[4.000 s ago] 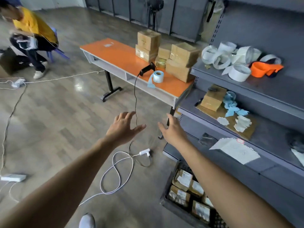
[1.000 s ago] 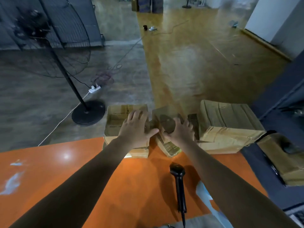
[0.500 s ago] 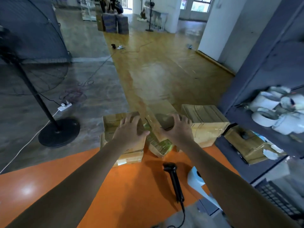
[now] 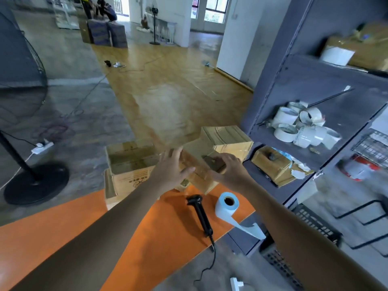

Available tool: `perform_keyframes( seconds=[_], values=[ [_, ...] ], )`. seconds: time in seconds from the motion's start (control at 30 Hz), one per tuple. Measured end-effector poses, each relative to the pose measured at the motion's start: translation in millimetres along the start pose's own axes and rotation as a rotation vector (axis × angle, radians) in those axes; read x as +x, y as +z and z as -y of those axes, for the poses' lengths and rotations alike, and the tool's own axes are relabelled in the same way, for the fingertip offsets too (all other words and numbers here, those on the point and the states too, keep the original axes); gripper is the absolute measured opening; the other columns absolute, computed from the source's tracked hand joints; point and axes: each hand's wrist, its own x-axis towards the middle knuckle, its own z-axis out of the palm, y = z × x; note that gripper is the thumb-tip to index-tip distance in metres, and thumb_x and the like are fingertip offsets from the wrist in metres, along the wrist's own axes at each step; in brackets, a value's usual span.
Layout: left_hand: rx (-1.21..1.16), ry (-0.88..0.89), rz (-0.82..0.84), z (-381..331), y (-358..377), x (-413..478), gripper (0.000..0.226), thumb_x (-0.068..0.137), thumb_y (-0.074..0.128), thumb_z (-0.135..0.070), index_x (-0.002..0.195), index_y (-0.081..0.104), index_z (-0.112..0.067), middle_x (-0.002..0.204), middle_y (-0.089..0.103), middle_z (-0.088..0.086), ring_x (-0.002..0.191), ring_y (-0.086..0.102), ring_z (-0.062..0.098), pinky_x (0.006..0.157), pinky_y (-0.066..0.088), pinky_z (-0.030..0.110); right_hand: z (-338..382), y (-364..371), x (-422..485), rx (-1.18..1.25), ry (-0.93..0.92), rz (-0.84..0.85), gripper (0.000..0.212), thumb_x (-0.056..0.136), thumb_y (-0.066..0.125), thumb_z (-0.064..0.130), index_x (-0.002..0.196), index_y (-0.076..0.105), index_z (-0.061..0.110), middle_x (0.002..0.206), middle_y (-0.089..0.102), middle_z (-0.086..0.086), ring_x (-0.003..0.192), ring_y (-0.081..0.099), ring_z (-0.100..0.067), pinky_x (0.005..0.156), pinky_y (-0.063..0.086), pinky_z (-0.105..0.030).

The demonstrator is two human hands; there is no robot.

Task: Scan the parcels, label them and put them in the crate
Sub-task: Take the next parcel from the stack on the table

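Observation:
A small brown cardboard parcel [image 4: 196,164] is held tilted above the far edge of the orange table [image 4: 63,238]. My right hand [image 4: 230,170] grips its right end with fingers curled over the top. My left hand [image 4: 170,166] presses flat against its left end, fingers straight. A black handheld scanner [image 4: 199,211] lies on the table below the parcel, with a blue label roll [image 4: 226,204] beside it. More parcels stand behind: a stack on the left [image 4: 130,164] and a box on the right [image 4: 228,137]. A black crate [image 4: 315,223] sits on the floor at the right.
A grey shelf unit [image 4: 294,85] stands close on the right, holding white tape rolls [image 4: 302,127] and a box [image 4: 273,162]. A standing fan's base [image 4: 35,183] is on the floor to the left. The scanner cable [image 4: 207,267] hangs off the table's near edge.
My right hand has raised the small parcel out from between the stacks. My left hand has left the left box and now touches the parcel. The view has tilted up and right.

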Motion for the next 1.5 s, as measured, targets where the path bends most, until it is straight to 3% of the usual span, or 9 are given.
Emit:
perform_keyframes(
  seconds=[0.27,0.37,0.5,0.67,0.9,1.07,1.2,1.33,1.5],
  values=[
    [-0.087,0.035,0.04,-11.4,23.9,-19.0,0.088,0.084,0.064,-0.056,0.152,0.015,-0.031,0.154,0.021,-0.004,0.132,0.041,0.02,0.098,0.043,0.033,-39.4,-2.8,-0.3,0.334,-0.034,0.068,0.023,0.091,0.065,0.03,0.114,0.063,0.026,0.121,0.048,0.004,0.097,0.052,0.013,0.075,0.038,0.001],
    [-0.091,0.012,0.067,-10.5,31.6,-26.2,0.1,0.075,0.076,-0.053,0.152,0.014,-0.035,0.155,0.017,-0.011,0.136,0.035,0.017,0.098,0.042,0.031,-48.8,2.1,0.3,0.485,0.017,0.113,0.009,0.095,0.058,0.035,0.1,0.065,0.033,0.11,0.061,0.006,0.098,0.059,0.0,0.077,0.044,-0.011],
    [-0.127,-0.047,0.036,-8.2,37.7,-37.7,0.101,0.071,0.081,-0.043,0.149,0.018,-0.04,0.147,0.022,-0.017,0.131,0.038,0.014,0.096,0.041,0.028,-58.1,13.9,4.3,0.716,0.128,0.249,0.028,0.093,0.051,0.051,0.093,0.072,0.032,0.11,0.071,-0.003,0.108,0.064,-0.021,0.096,0.05,-0.041],
    [-0.186,-0.167,0.045,-6.8,38.7,-49.8,0.093,0.072,0.077,-0.053,0.149,0.027,-0.038,0.147,0.021,-0.018,0.128,0.036,0.008,0.104,0.035,0.028,-54.4,21.4,11.8,0.748,0.243,0.398,0.062,0.081,0.041,0.077,0.109,0.069,0.029,0.101,0.074,0.0,0.093,0.069,-0.02,0.066,0.051,-0.032],
    [-0.39,-0.457,-0.08,-5.4,35.5,-54.8,0.059,0.075,0.066,-0.066,0.123,0.058,-0.031,0.099,0.063,-0.014,0.083,0.059,0.002,0.064,0.041,0.018,-49.6,37.0,14.0,0.816,0.24,0.516,0.057,0.093,0.031,0.072,0.103,0.073,0.034,0.102,0.075,0.006,0.099,0.069,-0.016,0.08,0.054,-0.035],
    [-0.422,-0.51,-0.041,4.9,34.5,-60.0,0.052,0.076,0.053,-0.075,0.074,0.051,-0.024,0.046,0.045,-0.017,0.044,0.046,0.002,0.052,0.042,0.025,-49.0,44.4,11.7,0.913,0.123,0.566,0.055,0.094,0.033,0.067,0.123,0.064,0.032,0.117,0.071,0.002,0.109,0.067,-0.016,0.085,0.058,-0.038],
    [-0.44,-0.571,-0.051,12.3,36.2,-64.9,0.041,0.083,0.053,-0.067,0.078,0.058,-0.027,0.07,0.058,-0.003,0.063,0.058,0.012,0.05,0.048,0.022,-52.1,53.7,9.1,0.919,0.099,0.592,0.041,0.095,0.054,0.048,0.13,0.053,0.026,0.124,0.067,0.001,0.113,0.065,-0.015,0.092,0.055,-0.034],
    [-0.629,-0.693,-0.069,16.5,45.3,-74.2,0.053,0.079,0.062,-0.066,0.099,0.065,-0.017,0.095,0.07,0.004,0.075,0.071,0.016,0.054,0.055,0.021,-49.5,70.7,5.3,0.996,0.219,0.478,0.042,0.088,0.071,0.031,0.124,0.054,0.018,0.112,0.071,0.001,0.099,0.07,-0.01,0.076,0.056,-0.022],
    [-0.71,-0.889,0.051,26.5,70.4,-95.5,0.06,0.081,0.059,-0.067,0.103,0.059,-0.012,0.089,0.072,0.012,0.069,0.073,0.019,0.056,0.058,0.026,-45.7,108.6,0.5,0.898,0.338,0.301,0.048,0.076,0.077,0.044,0.112,0.065,0.015,0.108,0.073,-0.006,0.102,0.068,-0.024,0.098,0.05,-0.05]
  ],
)
